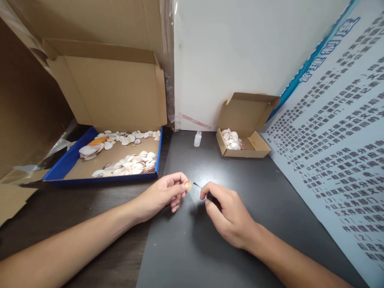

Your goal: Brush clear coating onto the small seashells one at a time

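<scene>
Between the thumb and fingers of my left hand (pixel 170 191) is a small yellowish seashell (pixel 188 186). My right hand (pixel 229 210) is closed around the black handle of a small brush (pixel 213 198). Its thin stem and dark tip point left at the shell, with a short gap between them. Farther back on the dark mat stands a small whitish glass bottle (pixel 197 139), with no cap visible on its neck.
A blue-edged cardboard box (pixel 105 181) with its lid up holds rows of white shells (pixel 132 163) on the left. At the back right, a smaller open box (pixel 252 153) contains shells. A white panel (pixel 228 52) and a printed board (pixel 339 160) border the work surface.
</scene>
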`<control>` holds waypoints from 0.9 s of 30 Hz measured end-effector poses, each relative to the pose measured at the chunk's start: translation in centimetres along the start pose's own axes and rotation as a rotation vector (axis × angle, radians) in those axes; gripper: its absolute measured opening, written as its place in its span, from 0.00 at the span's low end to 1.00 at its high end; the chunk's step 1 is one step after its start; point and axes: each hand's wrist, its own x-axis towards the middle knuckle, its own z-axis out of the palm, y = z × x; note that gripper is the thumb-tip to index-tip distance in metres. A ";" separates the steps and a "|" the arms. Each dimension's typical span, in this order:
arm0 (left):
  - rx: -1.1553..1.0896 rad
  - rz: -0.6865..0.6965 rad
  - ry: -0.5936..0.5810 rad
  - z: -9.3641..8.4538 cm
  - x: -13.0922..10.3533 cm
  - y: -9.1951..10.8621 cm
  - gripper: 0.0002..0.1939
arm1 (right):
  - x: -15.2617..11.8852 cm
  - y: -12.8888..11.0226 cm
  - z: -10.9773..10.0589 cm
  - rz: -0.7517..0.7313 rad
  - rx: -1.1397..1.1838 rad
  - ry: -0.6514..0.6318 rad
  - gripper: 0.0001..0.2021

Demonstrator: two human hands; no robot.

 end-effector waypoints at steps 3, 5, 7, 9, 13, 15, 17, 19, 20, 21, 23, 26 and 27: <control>0.012 -0.006 -0.006 -0.1 0.0 0.0 0.14 | -0.1 0.0 -0.1 -0.075 0.052 -0.008 0.06; 0.016 0.001 -0.001 0.0 0.0 -0.1 0.15 | -0.1 0.0 -0.2 -0.117 0.079 -0.036 0.06; 0.028 0.008 0.002 0.0 0.0 -0.1 0.15 | 0.0 0.0 -0.2 -0.079 0.072 -0.042 0.06; 0.044 0.014 0.005 0.1 0.0 -0.1 0.15 | 0.0 -0.1 -0.2 -0.009 0.056 -0.017 0.06; 0.058 0.032 0.004 0.1 0.0 -0.1 0.15 | -0.1 -0.1 -0.3 -0.041 0.122 -0.016 0.05; 0.068 0.032 -0.006 0.1 0.0 -0.1 0.15 | -0.1 -0.2 -0.3 -0.055 0.151 -0.047 0.05; 0.083 0.028 -0.016 0.0 0.0 -0.2 0.15 | -0.1 -0.2 -0.3 -0.001 0.127 -0.045 0.05; 0.102 0.026 -0.023 0.0 0.0 -0.2 0.15 | -0.1 -0.1 -0.3 0.056 0.101 -0.013 0.04; 0.110 0.028 -0.027 0.0 0.0 -0.2 0.15 | -0.1 -0.1 -0.3 0.059 0.109 -0.002 0.04; 0.118 0.032 -0.030 0.1 0.0 -0.2 0.15 | 0.0 -0.1 -0.4 0.046 0.132 0.000 0.04; 0.132 0.050 -0.033 0.1 -0.1 -0.1 0.16 | -0.1 -0.1 -0.4 -0.002 0.190 -0.019 0.04; 0.166 0.081 -0.030 0.3 -0.1 0.0 0.17 | -0.1 -0.1 -0.3 -0.018 0.215 -0.057 0.04; 0.183 0.087 -0.027 0.4 -0.1 0.0 0.17 | -0.2 0.0 -0.3 0.003 0.208 -0.056 0.04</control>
